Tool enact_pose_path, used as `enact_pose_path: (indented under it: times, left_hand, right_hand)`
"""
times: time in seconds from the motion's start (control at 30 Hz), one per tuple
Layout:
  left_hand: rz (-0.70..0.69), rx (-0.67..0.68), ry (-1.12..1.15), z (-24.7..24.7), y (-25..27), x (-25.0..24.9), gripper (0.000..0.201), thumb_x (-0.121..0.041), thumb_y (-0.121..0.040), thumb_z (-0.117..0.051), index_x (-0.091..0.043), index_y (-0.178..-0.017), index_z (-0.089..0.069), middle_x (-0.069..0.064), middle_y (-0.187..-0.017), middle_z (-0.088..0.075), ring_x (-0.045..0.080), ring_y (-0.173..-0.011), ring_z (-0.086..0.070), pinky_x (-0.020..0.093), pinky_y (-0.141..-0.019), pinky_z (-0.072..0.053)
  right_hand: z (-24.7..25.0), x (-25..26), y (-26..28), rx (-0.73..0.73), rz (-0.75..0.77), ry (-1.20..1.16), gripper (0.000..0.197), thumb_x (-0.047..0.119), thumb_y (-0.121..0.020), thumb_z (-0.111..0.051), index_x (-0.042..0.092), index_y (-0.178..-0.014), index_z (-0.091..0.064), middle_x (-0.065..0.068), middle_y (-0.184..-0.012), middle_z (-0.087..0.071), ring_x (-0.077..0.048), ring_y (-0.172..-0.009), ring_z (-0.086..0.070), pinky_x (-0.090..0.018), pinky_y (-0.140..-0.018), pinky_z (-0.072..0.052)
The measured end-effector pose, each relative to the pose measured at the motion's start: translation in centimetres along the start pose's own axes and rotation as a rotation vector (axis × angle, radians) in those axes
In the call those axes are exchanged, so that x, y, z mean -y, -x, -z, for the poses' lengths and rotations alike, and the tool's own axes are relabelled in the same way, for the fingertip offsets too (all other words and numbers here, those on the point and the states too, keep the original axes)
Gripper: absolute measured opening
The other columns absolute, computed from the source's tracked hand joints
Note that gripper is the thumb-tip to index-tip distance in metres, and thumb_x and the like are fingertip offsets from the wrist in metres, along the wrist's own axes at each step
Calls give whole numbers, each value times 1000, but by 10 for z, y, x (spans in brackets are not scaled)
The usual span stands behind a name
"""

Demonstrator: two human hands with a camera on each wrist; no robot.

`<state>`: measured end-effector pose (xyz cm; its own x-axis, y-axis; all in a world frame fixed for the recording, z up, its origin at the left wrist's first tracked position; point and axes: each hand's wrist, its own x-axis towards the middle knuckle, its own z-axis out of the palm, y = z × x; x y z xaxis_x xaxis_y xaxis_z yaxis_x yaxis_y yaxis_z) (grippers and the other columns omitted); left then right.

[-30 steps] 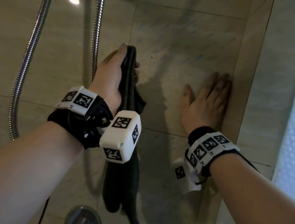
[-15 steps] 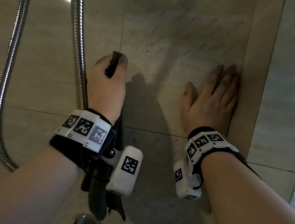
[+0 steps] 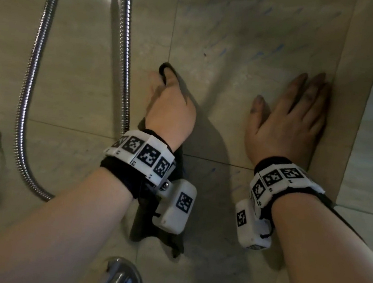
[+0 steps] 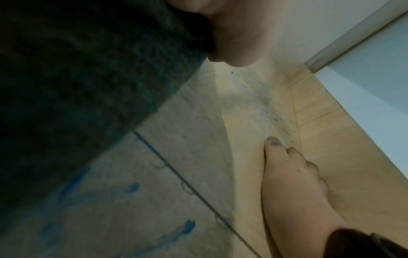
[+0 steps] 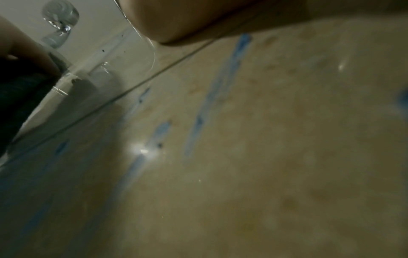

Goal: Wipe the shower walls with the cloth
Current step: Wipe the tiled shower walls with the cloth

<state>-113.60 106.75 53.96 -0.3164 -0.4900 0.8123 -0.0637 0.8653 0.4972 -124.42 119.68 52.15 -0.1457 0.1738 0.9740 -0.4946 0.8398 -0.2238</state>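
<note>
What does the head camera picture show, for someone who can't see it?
A left hand presses a dark cloth against a beige tiled shower wall while the right hand lies flat on the tiles. A metal shower hose hangs at left.

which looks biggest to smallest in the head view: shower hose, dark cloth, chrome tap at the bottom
1. shower hose, longest by far
2. dark cloth, mostly hidden behind the left hand
3. chrome tap, cut off by the frame edge, so unsure against the cloth
</note>
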Motion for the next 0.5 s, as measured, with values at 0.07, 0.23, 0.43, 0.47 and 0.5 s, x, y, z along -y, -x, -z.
enact_pose_path:
  times: [0.07, 0.23, 0.43, 0.47, 0.5]
  left_hand:
    - [-1, 39, -101, -2, 0, -2, 67, -14, -93, -41, -2, -151, -8, 20, -146, -22, 36, -129, -30, 41, -109, -25]
    - [-203, 37, -329, -14, 13, -21, 68, -6, -88, -41, -15, -151, -16, 20, -138, -25, 39, -122, -29, 45, -102, -24]
    - [-372, 18, -478, -12, 10, -18, 65, -7, -90, -34, -21, -151, -18, 18, -131, -30, 38, -116, -33, 44, -96, -28]
    - [-370, 15, -503, -10, 9, -14, 65, -7, -90, -34, -20, -151, -17, 19, -133, -29, 39, -119, -33, 45, -99, -28]
    - [-354, 12, -524, -9, 7, -12, 65, -6, -91, -35, -18, -151, -15, 20, -135, -28, 39, -121, -32, 46, -102, -27]
  right_hand:
    - [-1, 1, 0, -4, 2, -7, 73, 50, -97, -28, 1, -150, -19, -24, -155, -17, -38, -143, -19, -47, -113, -18]
    - [-2, 1, 0, -30, 2, 7, 73, 50, -96, -27, 0, -149, -21, -24, -154, -20, -37, -142, -21, -45, -113, -18]
    - [-2, 0, 0, -19, 1, 2, 73, 50, -96, -26, 1, -150, -20, -25, -154, -20, -37, -143, -19, -45, -113, -18]
    - [-2, 0, 1, -22, 3, -2, 73, 50, -96, -26, 0, -149, -21, -25, -154, -20, -37, -143, -19, -46, -113, -18]
    - [-2, 0, 0, -24, 5, -5, 73, 50, -97, -27, 0, -149, -21, -25, -154, -21, -38, -143, -20, -46, -114, -18]
